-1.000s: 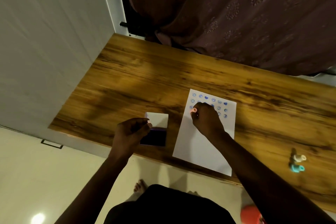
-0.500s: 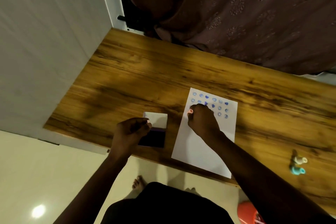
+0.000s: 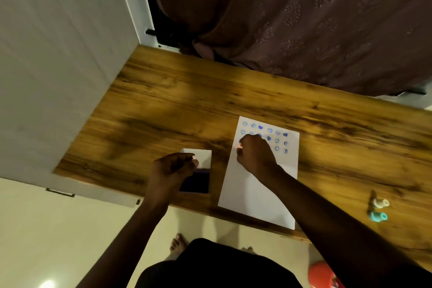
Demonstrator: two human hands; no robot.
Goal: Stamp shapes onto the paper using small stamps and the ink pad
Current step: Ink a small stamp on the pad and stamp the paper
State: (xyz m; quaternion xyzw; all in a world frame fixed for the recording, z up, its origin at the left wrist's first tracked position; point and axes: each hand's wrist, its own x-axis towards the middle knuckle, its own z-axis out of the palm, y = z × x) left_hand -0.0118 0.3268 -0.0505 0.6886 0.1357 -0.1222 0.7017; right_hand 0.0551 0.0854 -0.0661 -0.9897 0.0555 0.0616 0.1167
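Note:
A white sheet of paper [image 3: 252,189] lies on the wooden table [image 3: 163,110], its far end covered with rows of blue smiley and heart prints. My right hand [image 3: 256,155] is closed on a small pink stamp [image 3: 239,146] and presses it down at the paper's left edge, below the printed rows. An open ink pad [image 3: 197,180] with a dark blue pad and a white lid sits left of the paper. My left hand [image 3: 171,169] rests curled over the pad's left side, fingers closed; whether it grips the pad is unclear.
Two spare small stamps, one white [image 3: 380,203] and one teal [image 3: 377,216], lie near the table's front edge at the right. A maroon curtain [image 3: 292,18] hangs behind the table. A white wall panel [image 3: 58,54] borders the left. A red object [image 3: 321,275] sits on the floor.
My right hand has shifted the pink stamp slightly leftward and nearer along the paper's left edge. My left hand stays at the ink pad.

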